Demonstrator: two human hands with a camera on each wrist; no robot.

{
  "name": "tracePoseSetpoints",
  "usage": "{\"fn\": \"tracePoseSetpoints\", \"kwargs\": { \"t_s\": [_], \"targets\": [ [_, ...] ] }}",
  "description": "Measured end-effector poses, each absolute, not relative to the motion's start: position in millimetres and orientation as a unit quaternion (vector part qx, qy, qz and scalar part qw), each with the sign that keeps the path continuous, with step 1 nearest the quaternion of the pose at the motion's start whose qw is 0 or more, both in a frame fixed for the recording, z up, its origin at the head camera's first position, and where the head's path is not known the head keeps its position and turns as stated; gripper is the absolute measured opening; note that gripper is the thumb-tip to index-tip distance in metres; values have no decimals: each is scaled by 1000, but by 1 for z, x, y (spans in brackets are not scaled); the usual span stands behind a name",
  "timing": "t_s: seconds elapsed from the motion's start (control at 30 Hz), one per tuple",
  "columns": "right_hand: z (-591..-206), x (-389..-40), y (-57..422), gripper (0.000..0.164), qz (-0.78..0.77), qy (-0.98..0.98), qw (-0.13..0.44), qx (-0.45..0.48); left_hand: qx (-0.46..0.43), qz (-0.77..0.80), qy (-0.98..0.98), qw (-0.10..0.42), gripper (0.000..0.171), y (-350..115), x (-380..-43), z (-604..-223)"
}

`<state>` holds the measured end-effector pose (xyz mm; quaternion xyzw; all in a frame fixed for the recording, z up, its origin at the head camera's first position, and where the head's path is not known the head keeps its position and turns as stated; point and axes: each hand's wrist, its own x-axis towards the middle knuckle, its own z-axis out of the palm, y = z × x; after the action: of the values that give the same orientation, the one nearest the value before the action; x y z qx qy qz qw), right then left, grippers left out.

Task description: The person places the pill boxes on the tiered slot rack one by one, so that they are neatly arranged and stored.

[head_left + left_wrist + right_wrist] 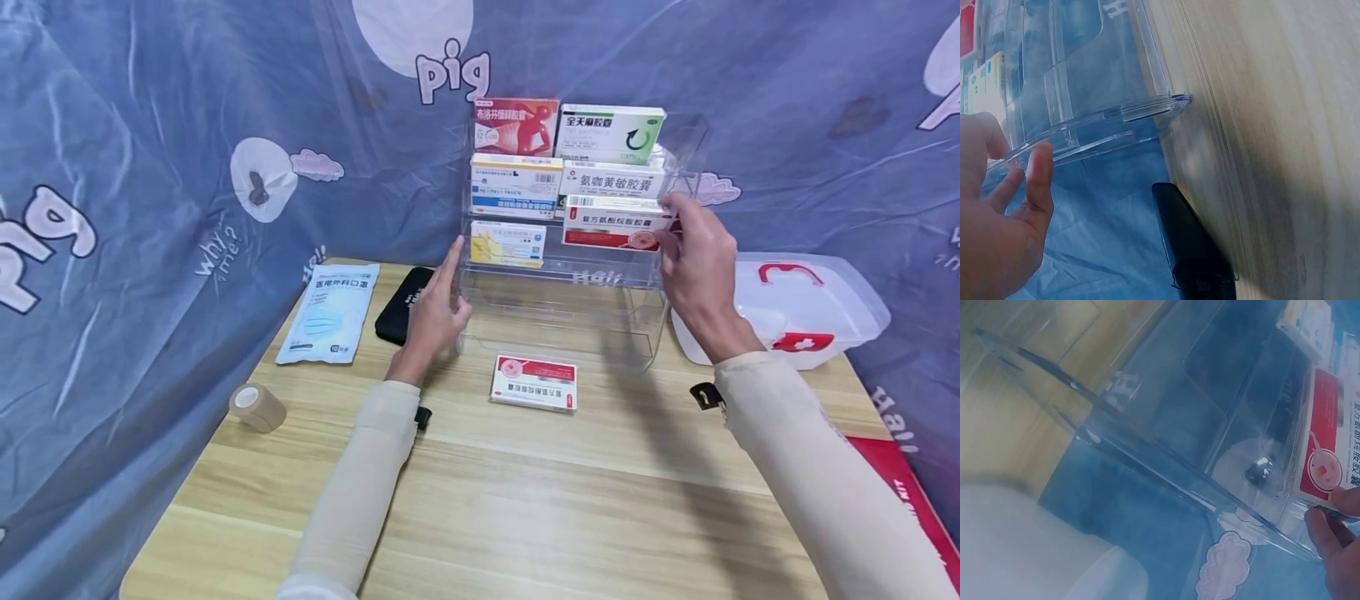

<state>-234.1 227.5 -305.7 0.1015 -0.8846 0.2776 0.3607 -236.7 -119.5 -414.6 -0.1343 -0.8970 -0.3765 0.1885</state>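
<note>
A clear tiered display rack stands at the back of the table with several medicine boxes on its tiers. My right hand pinches the right end of a red-and-white medicine box, which overlaps the white box behind it in the head view. The right wrist view shows thumb and fingers at that end of the box. My left hand has its fingers extended along the rack's left side, fingertips right at the clear edge. Another red-and-white medicine box lies flat on the table before the rack.
A mask packet and a black case lie left of the rack, with a tan bandage roll nearer. On the right sits a translucent first-aid box; a red item is partly behind the right sleeve. Patterned blue cloth hangs behind.
</note>
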Motion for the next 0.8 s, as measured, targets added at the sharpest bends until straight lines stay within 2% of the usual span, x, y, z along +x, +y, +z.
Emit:
{"fn": "tracePoseSetpoints", "kwargs": {
  "t_s": [0.13, 0.4, 0.53, 0.8],
  "targets": [
    [-306, -238, 229, 35, 256, -895, 347, 115, -132, -375, -897, 192, 105, -119, -235, -413],
    [-320, -240, 230, 34, 193, -939, 258, 117, -132, -378, -898, 181, 105, -118, -234, -413],
    [-325, -242, 224, 29, 173, -943, 259, 120, -137, -381, -896, 183, 105, -117, -234, -413],
    [-334, -243, 213, 37, 185, -939, 268, 107, -140, -378, -895, 192, 105, -118, -235, -414]
  ]
}}
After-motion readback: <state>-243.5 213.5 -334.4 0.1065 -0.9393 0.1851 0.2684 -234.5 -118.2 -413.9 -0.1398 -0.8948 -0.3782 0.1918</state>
